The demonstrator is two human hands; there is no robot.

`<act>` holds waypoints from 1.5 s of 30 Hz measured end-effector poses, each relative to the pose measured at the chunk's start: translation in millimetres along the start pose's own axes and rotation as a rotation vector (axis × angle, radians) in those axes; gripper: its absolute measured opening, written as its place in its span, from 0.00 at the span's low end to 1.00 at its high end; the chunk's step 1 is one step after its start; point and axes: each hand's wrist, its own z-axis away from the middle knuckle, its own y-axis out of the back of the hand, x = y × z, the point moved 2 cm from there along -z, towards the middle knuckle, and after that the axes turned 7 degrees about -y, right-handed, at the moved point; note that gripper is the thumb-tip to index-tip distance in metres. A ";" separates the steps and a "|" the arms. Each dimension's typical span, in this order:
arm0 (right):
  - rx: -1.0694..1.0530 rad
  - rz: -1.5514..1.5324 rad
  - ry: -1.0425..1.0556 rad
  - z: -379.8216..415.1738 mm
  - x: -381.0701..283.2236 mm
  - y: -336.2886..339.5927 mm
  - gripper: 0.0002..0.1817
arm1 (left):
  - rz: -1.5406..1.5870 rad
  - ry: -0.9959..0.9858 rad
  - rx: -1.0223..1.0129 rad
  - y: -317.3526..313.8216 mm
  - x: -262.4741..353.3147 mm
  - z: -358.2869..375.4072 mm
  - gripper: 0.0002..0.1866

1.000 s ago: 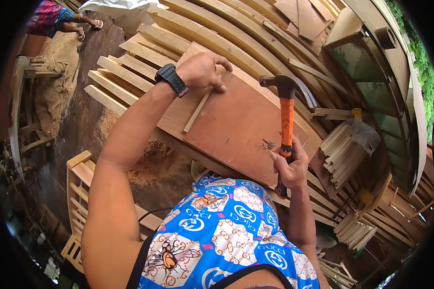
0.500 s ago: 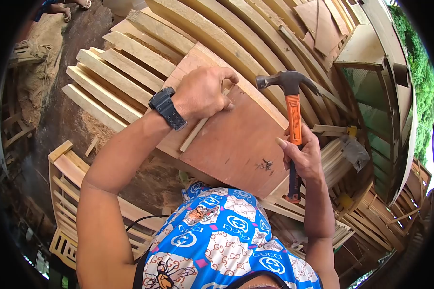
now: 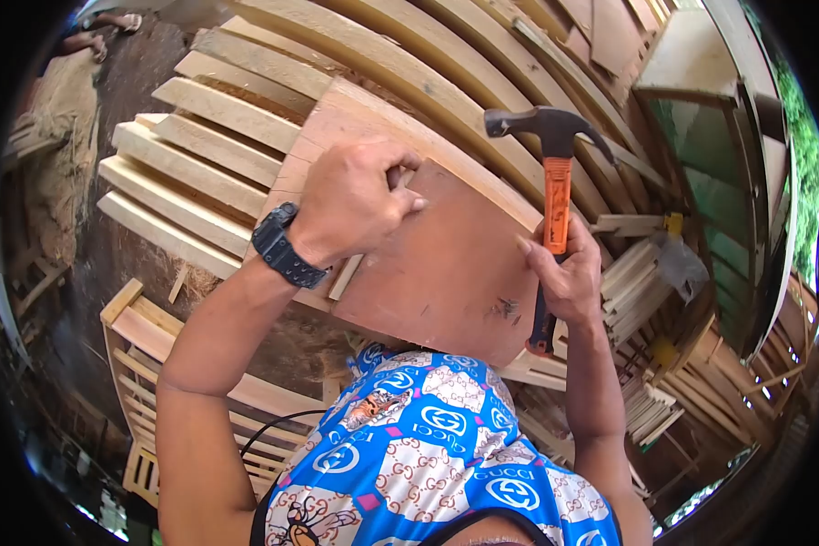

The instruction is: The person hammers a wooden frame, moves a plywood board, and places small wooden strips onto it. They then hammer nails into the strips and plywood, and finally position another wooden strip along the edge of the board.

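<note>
My right hand (image 3: 566, 273) is wrapped round the handle of a claw hammer (image 3: 557, 196), which is upright with its dark head above the orange grip. My left hand (image 3: 359, 196), wearing a black watch (image 3: 287, 246), is curled over a narrow wooden strip (image 3: 346, 277), thumb and forefinger on either side of it. Most of the strip is hidden under that hand. Beneath it lies a reddish-brown plywood panel (image 3: 437, 264) with a pale wooden edge. A small pile of nails (image 3: 506, 310) rests on the panel near its right corner.
Long pale boards (image 3: 191, 141) are stacked beyond the panel. A slatted wooden frame (image 3: 136, 337) stands at lower left. On the right are a clear plastic bag (image 3: 681, 266) and a cabinet frame (image 3: 701, 64) with green panes. Another person's feet (image 3: 96, 41) show at upper left.
The view has shifted slightly. My left hand has moved a little left and down in the picture, still over the strip. The hammer stays raised in my right hand, slightly higher.
</note>
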 end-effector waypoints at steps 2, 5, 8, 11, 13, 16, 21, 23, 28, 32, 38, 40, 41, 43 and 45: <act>0.138 0.213 0.021 7.6 2.9 23.3 0.13 | 0.050 -0.046 0.041 -5.0 -1.3 0.0 0.16; 0.395 0.292 0.075 21.1 29.4 61.5 0.13 | 0.016 0.014 -0.018 -5.5 6.1 -1.7 0.17; 0.568 0.312 -0.093 43.3 53.0 92.0 0.14 | 0.016 0.020 -0.052 -8.1 13.8 -4.2 0.17; 0.599 -0.039 -0.226 62.9 94.8 107.7 0.17 | 0.009 0.033 -0.039 -9.7 16.5 -4.4 0.16; 0.584 -0.008 -0.255 71.0 100.9 110.1 0.17 | -0.016 0.074 -0.041 -8.5 17.3 -4.3 0.16; 0.564 -0.034 -0.296 78.7 117.2 113.3 0.17 | -0.016 0.037 -0.042 -10.5 14.0 -4.1 0.17; 0.542 -0.170 -0.240 68.4 121.0 110.2 0.17 | -0.038 0.019 -0.050 -10.3 12.8 -3.5 0.18; 0.495 -0.240 -0.274 64.8 114.1 107.0 0.17 | -0.038 0.003 -0.055 -10.6 12.6 -2.7 0.18; 0.467 -0.269 -0.297 60.9 109.4 103.6 0.16 | -0.037 -0.004 -0.040 -10.9 12.0 -0.2 0.18; 0.470 -0.231 -0.297 60.1 115.2 104.6 0.14 | -0.057 -0.037 -0.025 -11.0 13.7 -0.4 0.17; 0.422 -0.195 -0.277 60.5 120.5 103.6 0.14 | -0.086 -0.047 -0.055 -6.1 14.9 -2.7 0.18; 0.457 -0.149 -0.318 61.4 116.6 104.1 0.15 | -0.080 -0.051 -0.032 -6.3 13.3 -3.8 0.17; 0.424 -0.153 -0.303 60.5 116.6 103.5 0.15 | -0.053 -0.074 -0.026 -6.6 12.8 -4.0 0.16; 0.429 -0.143 -0.318 60.5 116.8 104.8 0.15 | -0.068 -0.029 -0.002 -6.3 11.8 -3.0 0.16; 0.412 -0.158 -0.308 59.6 118.3 104.8 0.15 | -0.087 -0.064 -0.028 -6.2 11.5 -3.7 0.17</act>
